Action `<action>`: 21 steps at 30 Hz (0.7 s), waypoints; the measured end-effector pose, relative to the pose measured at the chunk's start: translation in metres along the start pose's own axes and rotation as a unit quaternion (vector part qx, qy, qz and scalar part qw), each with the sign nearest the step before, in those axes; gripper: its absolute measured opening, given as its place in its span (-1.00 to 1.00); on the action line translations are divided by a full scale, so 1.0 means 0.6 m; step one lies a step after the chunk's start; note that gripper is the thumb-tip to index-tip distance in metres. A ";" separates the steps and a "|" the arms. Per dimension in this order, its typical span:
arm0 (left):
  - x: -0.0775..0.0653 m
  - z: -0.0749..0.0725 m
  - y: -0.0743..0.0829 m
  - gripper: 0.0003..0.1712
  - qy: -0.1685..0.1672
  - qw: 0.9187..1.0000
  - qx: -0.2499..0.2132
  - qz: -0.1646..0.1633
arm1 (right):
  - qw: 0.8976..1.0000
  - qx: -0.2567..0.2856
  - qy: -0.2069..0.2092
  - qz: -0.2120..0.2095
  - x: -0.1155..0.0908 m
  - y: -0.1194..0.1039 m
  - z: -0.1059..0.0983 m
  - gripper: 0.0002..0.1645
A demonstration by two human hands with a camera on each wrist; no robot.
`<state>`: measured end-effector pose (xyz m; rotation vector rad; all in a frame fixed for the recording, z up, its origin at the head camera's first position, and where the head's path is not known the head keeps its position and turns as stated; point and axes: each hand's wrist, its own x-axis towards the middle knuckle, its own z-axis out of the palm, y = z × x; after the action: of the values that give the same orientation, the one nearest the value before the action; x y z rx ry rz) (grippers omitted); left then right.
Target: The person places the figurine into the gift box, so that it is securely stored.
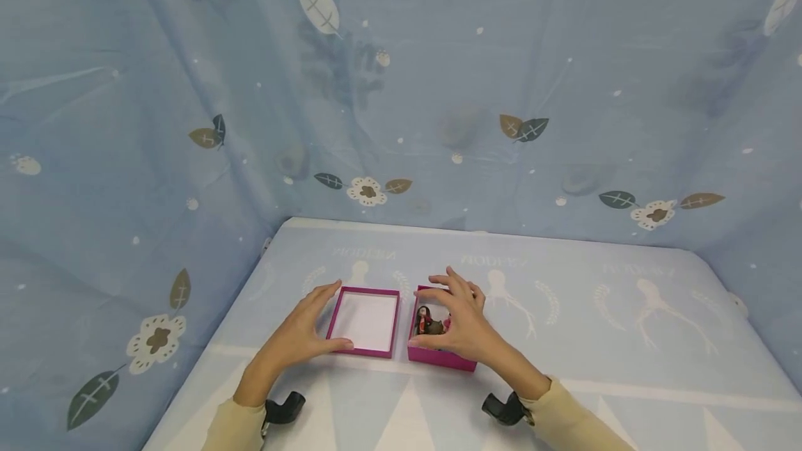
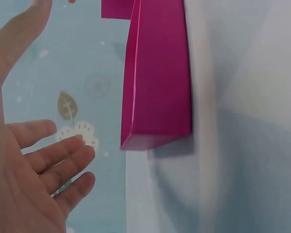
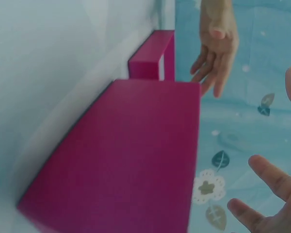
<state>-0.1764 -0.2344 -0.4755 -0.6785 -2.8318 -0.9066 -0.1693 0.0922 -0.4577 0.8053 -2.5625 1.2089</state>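
Observation:
Two shallow magenta containers sit side by side on the table. The left one is a square box lid (image 1: 379,353) lying inside up, its inner face white. My left hand (image 1: 299,334) hovers at its left side, thumb and fingers spread and apart from it in the left wrist view. To the right stands a deeper magenta box (image 1: 438,358) with small doll-like figures (image 1: 429,323) inside, partly covered by my right hand (image 1: 466,326). That hand's spread fingers hold nothing and, in the right wrist view, stand off the box wall (image 3: 136,150).
The pale printed table (image 1: 601,360) stretches away to the right of the box. Blue patterned cloth (image 1: 438,89) hangs behind the table and on the left. Black wrist-worn devices (image 1: 285,408) jut out below both hands.

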 end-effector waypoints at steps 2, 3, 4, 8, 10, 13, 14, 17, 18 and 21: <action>-0.005 -0.003 -0.004 0.26 -0.003 1.000 -0.013 -0.009 | 1.000 0.001 0.001 -0.001 0.002 -0.008 0.003 -0.21; -0.007 -0.004 -0.007 0.25 -0.002 1.000 -0.020 -0.011 | 1.000 0.002 -0.001 -0.003 0.002 -0.014 0.005 -0.21; -0.009 -0.005 -0.009 0.25 -0.002 1.000 -0.028 -0.013 | 1.000 0.001 -0.002 -0.004 0.003 -0.020 0.008 -0.21; -0.015 -0.002 -0.022 0.25 -0.001 0.999 -0.045 -0.012 | 1.000 0.009 -0.016 -0.017 0.007 -0.050 0.021 -0.19; -0.017 0.001 -0.028 0.25 -0.003 0.998 -0.055 -0.013 | 0.999 0.020 -0.029 -0.022 0.009 -0.065 0.030 -0.16; -0.016 0.005 -0.038 0.24 -0.008 0.997 -0.076 -0.012 | 0.998 0.033 -0.047 -0.024 0.012 -0.083 0.046 -0.12; -0.016 0.006 -0.041 0.24 -0.010 0.997 -0.080 -0.012 | 0.998 0.035 -0.050 -0.025 0.013 -0.087 0.051 -0.12; -0.015 0.008 -0.051 0.24 -0.012 0.996 -0.086 -0.011 | 0.997 0.050 -0.061 -0.025 0.016 -0.097 0.067 -0.11; -0.015 0.008 -0.055 0.24 -0.012 0.996 -0.086 -0.010 | 0.996 0.054 -0.066 -0.026 0.016 -0.100 0.072 -0.12; -0.017 0.008 -0.064 0.24 -0.009 0.996 -0.090 -0.005 | 0.994 0.068 -0.076 -0.027 0.017 -0.103 0.086 -0.12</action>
<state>-0.1841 -0.2636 -0.5019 -0.6941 -2.7958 -1.1738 -0.1410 0.0172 -0.4468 1.0260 -2.5774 1.3665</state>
